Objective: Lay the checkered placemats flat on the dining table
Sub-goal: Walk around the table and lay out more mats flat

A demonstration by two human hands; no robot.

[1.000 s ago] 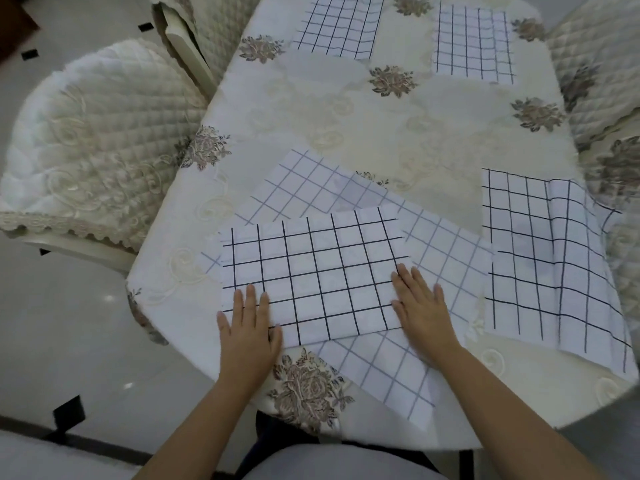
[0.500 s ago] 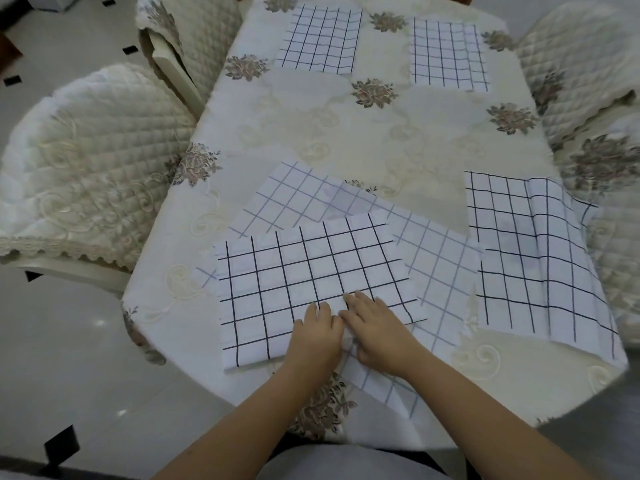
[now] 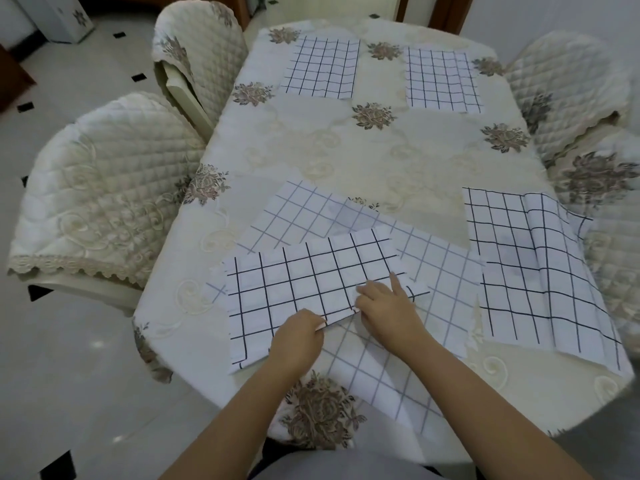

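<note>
A black-checked white placemat (image 3: pixel 294 289) lies on top of a larger, paler checked placemat (image 3: pixel 346 220) near the front of the dining table (image 3: pixel 346 157). My left hand (image 3: pixel 298 336) pinches the top placemat's near edge and lifts it slightly. My right hand (image 3: pixel 388 306) grips the same edge just to the right, with the forefinger stretched out on the cloth. A third placemat (image 3: pixel 540 271) lies at the right and hangs partly over the table's edge. Two more placemats (image 3: pixel 322 67) (image 3: pixel 441 81) lie flat at the far end.
The table wears a cream cloth with brown flower motifs (image 3: pixel 374 116). Quilted cream chairs stand at the left (image 3: pixel 104 188), the far left (image 3: pixel 197 43) and the right (image 3: pixel 568 91). The floor (image 3: pixel 69 375) is pale tile with small black squares.
Both hands came together from flat at the top placemat's corners to its near edge. They now pinch that edge and raise it off the lower placemat.
</note>
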